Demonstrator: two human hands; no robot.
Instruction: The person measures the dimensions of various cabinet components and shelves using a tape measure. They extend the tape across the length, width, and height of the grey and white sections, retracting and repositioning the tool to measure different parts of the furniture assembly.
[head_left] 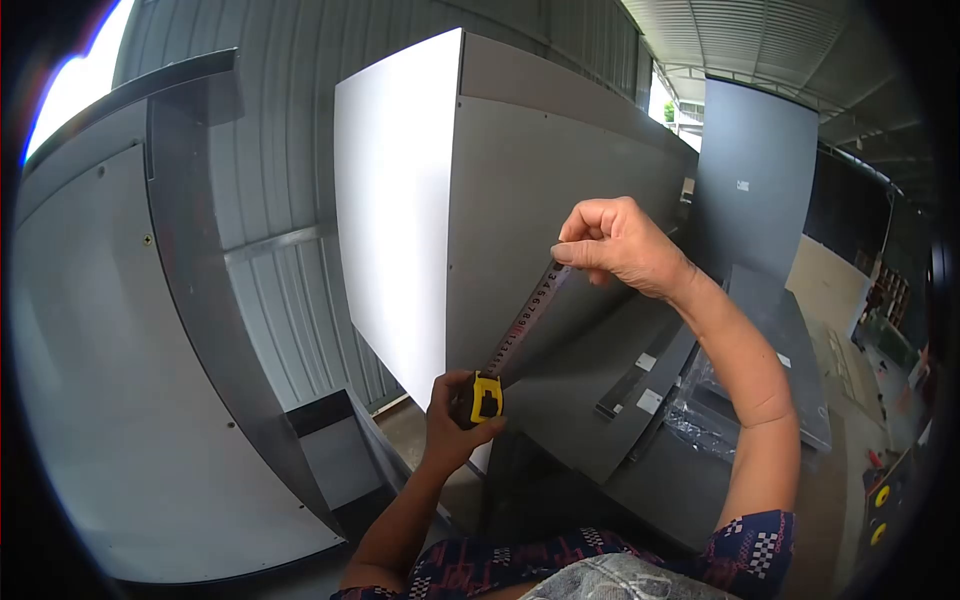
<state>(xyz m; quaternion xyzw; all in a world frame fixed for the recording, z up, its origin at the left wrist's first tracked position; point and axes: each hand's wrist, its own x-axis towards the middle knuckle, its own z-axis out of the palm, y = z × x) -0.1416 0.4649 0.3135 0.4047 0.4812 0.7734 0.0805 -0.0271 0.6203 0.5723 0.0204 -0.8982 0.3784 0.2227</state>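
A yellow and black tape measure (487, 398) sits in my left hand (455, 425), fingers wrapped round its case. From it a numbered metal blade (522, 325) runs up and to the right. My right hand (622, 248) pinches the free end of that blade between thumb and fingers. Both hands are in front of a large cabinet (540, 200) with a bright white side and a grey panel. Whether the blade touches the cabinet I cannot tell.
On the left stands another tall grey-white cabinet (130, 330). Dark flat panels (740, 400), some in clear plastic wrap (700, 425), lie at the right. A tall blue-grey panel (755, 170) rises behind them. Corrugated metal wall (260, 170) fills the back.
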